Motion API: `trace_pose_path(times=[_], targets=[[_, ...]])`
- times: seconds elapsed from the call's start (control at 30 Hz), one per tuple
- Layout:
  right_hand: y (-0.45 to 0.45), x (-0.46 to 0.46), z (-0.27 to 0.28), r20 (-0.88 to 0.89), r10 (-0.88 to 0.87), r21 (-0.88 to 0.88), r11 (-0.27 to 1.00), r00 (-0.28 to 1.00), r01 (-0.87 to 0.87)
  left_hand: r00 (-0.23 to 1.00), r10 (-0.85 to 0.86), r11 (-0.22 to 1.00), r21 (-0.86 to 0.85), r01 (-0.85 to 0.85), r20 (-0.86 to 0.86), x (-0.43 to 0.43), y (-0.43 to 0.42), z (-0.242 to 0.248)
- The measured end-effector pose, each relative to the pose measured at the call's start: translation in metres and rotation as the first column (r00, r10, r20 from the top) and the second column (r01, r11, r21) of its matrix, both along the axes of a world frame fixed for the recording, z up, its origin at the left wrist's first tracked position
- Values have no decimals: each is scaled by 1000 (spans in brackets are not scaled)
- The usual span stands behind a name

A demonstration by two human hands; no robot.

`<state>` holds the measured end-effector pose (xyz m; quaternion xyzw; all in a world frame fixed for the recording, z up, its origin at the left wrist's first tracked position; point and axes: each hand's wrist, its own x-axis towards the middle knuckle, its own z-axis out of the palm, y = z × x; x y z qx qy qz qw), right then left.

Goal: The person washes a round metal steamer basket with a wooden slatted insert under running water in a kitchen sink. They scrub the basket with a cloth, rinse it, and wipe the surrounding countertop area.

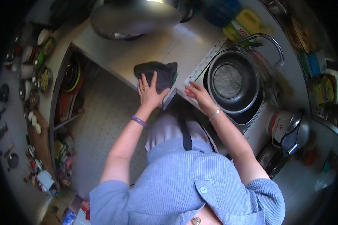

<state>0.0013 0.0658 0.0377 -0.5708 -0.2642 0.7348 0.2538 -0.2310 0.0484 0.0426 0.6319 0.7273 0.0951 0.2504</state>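
Note:
A dark grey cloth (155,69) with a bit of green at its right edge lies on the light countertop (183,50), near the front corner. My left hand (149,94) rests on its near part with the fingers spread, a ring on one finger and a purple bangle at the wrist. To the right, my right hand (198,94) hovers by the counter edge next to the sink, fingers apart and nothing seen in them. A round metal basin (253,87) sits in the sink (256,119), just right of that hand.
A large metal wok or lid (135,19) stands at the back. The curved faucet (277,47) and a yellow jug (248,22) are behind the sink. A white bucket (280,126) stands at right. Dishes and jars (45,76) line the left counter.

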Motion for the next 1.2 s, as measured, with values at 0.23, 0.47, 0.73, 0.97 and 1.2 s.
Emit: trace_pose_path(times=[0.23, 0.47, 0.73, 0.97, 1.2], targets=[[-42, 73, 29, 59, -285, -158, 944, 957, 291, 974, -32, 942, 318, 105, -226, 41, 95, -81], [-73, 122, 38, 115, -553, -156, 811, 826, 564, 885, -465, 787, 456, 415, -2, 155, 254, -102], [-95, 141, 44, 130, -632, -128, 754, 764, 645, 634, -751, 499, 472, 727, -183, 210, 250, -96], [-79, 144, 53, 92, -622, -52, 777, 778, 627, 570, -812, 490, 386, 782, -124, 156, 155, -78], [-74, 146, 61, 92, -607, -3, 792, 789, 610, 510, -858, 472, 298, 830, -58, 119, 44, -66]])
